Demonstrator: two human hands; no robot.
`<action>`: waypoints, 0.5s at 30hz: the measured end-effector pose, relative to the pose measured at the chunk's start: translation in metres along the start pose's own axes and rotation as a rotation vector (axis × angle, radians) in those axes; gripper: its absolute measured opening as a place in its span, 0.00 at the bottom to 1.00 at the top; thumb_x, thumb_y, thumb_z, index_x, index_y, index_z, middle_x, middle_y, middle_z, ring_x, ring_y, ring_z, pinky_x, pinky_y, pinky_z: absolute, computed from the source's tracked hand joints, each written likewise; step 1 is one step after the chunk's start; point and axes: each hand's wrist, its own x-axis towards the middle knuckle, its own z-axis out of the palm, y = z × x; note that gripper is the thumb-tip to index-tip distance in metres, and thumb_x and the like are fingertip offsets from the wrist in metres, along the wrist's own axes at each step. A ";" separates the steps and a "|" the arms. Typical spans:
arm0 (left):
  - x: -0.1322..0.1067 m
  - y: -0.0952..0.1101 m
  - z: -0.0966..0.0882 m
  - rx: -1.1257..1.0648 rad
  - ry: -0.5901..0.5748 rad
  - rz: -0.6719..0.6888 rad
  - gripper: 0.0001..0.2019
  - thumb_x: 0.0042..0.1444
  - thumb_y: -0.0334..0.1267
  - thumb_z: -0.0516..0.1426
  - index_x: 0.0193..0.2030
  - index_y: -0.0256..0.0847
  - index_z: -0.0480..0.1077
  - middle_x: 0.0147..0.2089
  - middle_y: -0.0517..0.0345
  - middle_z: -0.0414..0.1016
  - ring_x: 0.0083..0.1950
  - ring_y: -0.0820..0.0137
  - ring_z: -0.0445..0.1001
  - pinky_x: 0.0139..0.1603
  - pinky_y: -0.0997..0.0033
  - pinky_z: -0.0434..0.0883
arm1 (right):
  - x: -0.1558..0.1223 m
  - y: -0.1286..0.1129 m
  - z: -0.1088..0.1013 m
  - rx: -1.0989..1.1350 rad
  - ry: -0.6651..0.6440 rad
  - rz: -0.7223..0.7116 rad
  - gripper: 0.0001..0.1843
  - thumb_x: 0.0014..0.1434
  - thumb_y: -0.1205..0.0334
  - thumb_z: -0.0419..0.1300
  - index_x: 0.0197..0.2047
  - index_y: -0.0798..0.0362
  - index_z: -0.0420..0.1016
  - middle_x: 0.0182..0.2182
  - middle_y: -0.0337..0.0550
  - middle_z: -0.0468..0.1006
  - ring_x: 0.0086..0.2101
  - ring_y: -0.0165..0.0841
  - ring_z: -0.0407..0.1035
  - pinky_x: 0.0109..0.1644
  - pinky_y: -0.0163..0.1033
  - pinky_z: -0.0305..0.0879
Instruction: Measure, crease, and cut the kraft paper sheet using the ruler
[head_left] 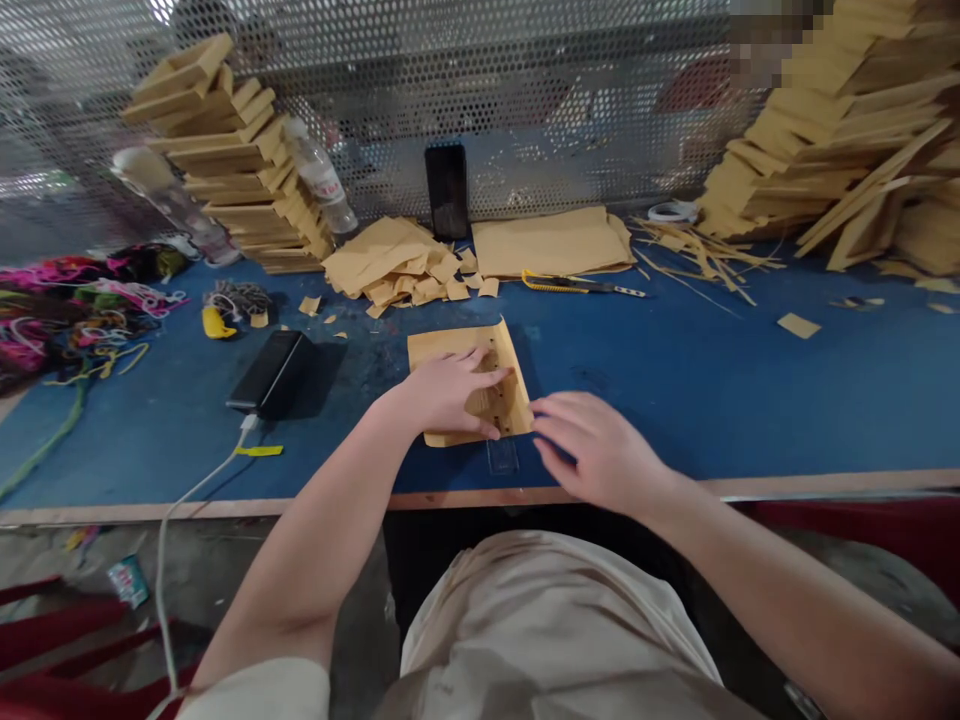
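Observation:
A tan cardboard piece (450, 350) lies flat on the blue table (712, 380) near its front edge. My left hand (446, 390) rests on top of it with fingers stretched flat, pressing it down. My right hand (596, 450) hovers at the piece's right lower corner, fingers spread and touching its edge, holding nothing. A small clear plastic piece (502, 456) lies on the table just below the cardboard, between my hands.
A yellow utility knife (581, 286), cardboard scraps (397, 265) and a flat sheet stack (551, 243) lie behind. Folded cardboard boxes are piled at back left (225, 150) and back right (847, 150). A black power bank (270, 372), upright phone (447, 190), bottles and coloured cords (75, 310) sit left.

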 end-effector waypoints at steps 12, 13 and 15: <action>0.001 -0.004 -0.004 0.015 0.074 -0.003 0.36 0.66 0.57 0.56 0.75 0.42 0.59 0.79 0.49 0.53 0.78 0.60 0.56 0.74 0.63 0.56 | 0.012 0.014 0.011 -0.045 -0.114 0.261 0.16 0.66 0.66 0.54 0.53 0.60 0.77 0.47 0.56 0.80 0.46 0.46 0.74 0.51 0.49 0.71; 0.001 -0.005 -0.004 0.011 0.081 -0.001 0.35 0.66 0.57 0.56 0.74 0.42 0.60 0.78 0.49 0.54 0.77 0.60 0.56 0.74 0.63 0.56 | 0.011 0.015 0.011 -0.025 -0.110 0.280 0.16 0.65 0.67 0.53 0.52 0.59 0.77 0.44 0.54 0.81 0.45 0.45 0.75 0.50 0.47 0.71; 0.002 -0.004 -0.004 0.002 0.099 0.005 0.35 0.66 0.58 0.56 0.74 0.42 0.61 0.78 0.49 0.56 0.77 0.59 0.58 0.74 0.61 0.56 | 0.010 0.016 0.011 -0.015 -0.094 0.324 0.15 0.64 0.69 0.54 0.50 0.58 0.78 0.42 0.52 0.82 0.42 0.42 0.76 0.48 0.45 0.71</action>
